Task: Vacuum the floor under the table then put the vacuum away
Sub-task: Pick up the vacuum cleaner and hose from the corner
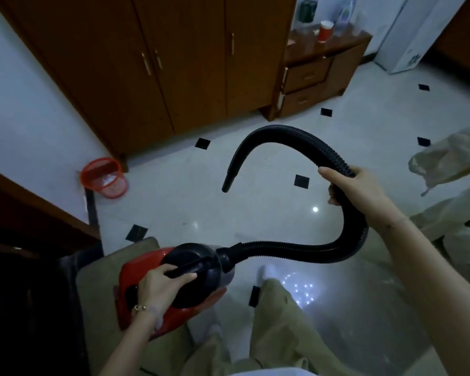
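Observation:
A small red and black vacuum (198, 278) is held low at the lower left, over a beige chair seat (98, 278). My left hand (162, 287) grips its black top handle. Its black ribbed hose (304, 251) loops right, up and back over to the left. My right hand (356, 189) is closed around the hose near the top of the loop. The hose's tapered nozzle (228, 177) hangs in the air above the white tiled floor (174, 202), pointing down and left. A dark wooden table edge (33, 213) shows at the left.
A red mesh waste bin (105, 177) stands by the wall at the left. A tall brown wardrobe (174, 63) and a low drawer unit (318, 74) line the far wall. Beige fabric (445, 158) hangs at the right. My legs in khaki trousers (277, 329) are below.

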`<state>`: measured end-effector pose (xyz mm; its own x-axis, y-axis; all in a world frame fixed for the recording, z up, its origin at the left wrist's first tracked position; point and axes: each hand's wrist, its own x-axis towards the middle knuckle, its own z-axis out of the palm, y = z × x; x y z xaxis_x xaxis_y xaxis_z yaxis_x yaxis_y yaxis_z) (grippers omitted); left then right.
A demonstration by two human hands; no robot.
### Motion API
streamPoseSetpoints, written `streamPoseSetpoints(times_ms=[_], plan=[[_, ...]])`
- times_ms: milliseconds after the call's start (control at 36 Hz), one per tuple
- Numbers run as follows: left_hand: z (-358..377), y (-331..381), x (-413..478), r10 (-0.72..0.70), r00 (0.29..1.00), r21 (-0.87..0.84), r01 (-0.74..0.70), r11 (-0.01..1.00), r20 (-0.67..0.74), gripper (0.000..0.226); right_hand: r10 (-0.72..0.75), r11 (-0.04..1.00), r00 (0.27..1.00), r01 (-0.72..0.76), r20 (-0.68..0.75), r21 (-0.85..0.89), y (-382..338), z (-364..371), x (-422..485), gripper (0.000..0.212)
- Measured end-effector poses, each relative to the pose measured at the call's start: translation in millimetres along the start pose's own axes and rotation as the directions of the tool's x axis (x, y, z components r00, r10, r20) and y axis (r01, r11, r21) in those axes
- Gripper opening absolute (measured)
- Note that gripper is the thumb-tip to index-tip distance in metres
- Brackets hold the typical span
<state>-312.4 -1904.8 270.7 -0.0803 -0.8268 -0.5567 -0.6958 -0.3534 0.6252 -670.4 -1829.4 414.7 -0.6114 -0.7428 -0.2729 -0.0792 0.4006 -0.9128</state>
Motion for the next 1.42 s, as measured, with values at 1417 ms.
streamPoseSetpoints(times_ms=[1417], plan=[[514, 191, 8, -0.727, 0.676, -0.334, 0.661, 0.672, -0.123, 0.048, 0.500, 0.664, 0.018, 0.634, 0.866, -0.396, 85, -31, 329, 0.020]])
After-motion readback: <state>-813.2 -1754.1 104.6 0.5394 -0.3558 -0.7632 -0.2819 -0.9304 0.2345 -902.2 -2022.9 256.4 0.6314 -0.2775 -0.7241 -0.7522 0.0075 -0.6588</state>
